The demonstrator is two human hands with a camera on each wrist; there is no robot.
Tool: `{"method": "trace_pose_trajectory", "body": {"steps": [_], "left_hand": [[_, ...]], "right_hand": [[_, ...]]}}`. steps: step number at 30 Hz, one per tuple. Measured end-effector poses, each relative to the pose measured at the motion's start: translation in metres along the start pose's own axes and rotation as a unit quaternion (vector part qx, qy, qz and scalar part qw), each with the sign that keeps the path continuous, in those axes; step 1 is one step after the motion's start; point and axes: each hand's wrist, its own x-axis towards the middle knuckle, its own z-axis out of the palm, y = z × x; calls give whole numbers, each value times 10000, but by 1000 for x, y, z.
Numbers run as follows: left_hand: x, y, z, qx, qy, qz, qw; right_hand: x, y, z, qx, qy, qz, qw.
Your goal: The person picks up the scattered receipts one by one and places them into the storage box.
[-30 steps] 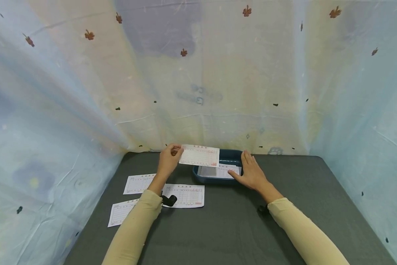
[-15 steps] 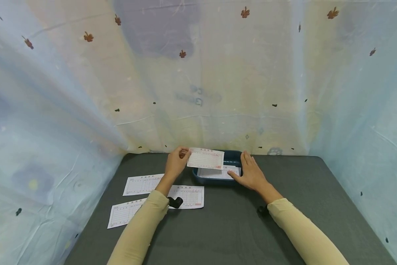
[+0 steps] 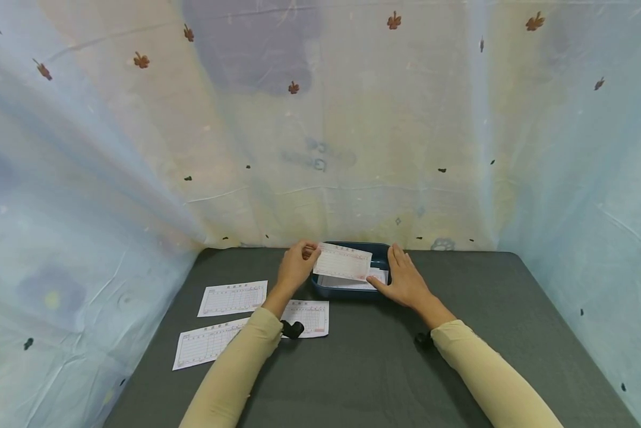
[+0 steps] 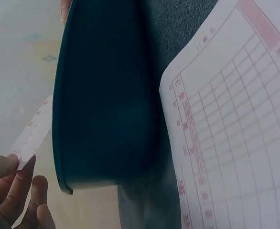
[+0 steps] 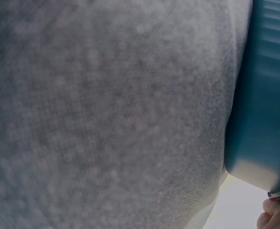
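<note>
In the head view, my left hand (image 3: 294, 270) pinches a white printed form (image 3: 343, 261) by its left edge. That slip with red lines is held tilted above a dark blue tray (image 3: 347, 293). More paper (image 3: 381, 276) lies inside the tray, partly covered by the held form. My right hand (image 3: 406, 280) rests against the tray's right end with straight fingers, its thumb spread over the front side. In the left wrist view, thumb and fingers of the left hand (image 4: 18, 195) grip the form's corner (image 4: 32, 133) beyond the tray wall (image 4: 102, 95).
Three similar forms lie on the dark grey table: one at the back left (image 3: 231, 298), one at the front left (image 3: 205, 346), and one before the tray (image 3: 313, 318), partly behind the left wrist. A patterned curtain (image 3: 320, 148) hangs behind and along the sides.
My left hand has carried the form rightward and slightly down, from the tray's left side to over it. The right hand has stayed at the tray's right end.
</note>
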Motion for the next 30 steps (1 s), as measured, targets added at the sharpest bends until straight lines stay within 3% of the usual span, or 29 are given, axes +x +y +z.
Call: {"method": "trace_pose_trajectory", "body": {"steps": [16, 30], "left_hand": [[-2, 7, 16, 147, -242, -26, 9996], [-6, 7, 21, 309, -340, 105, 9989]], "right_hand": [[-1, 0, 0, 89, 6, -38, 10000], [0, 1, 0, 54, -15, -42, 10000]]}}
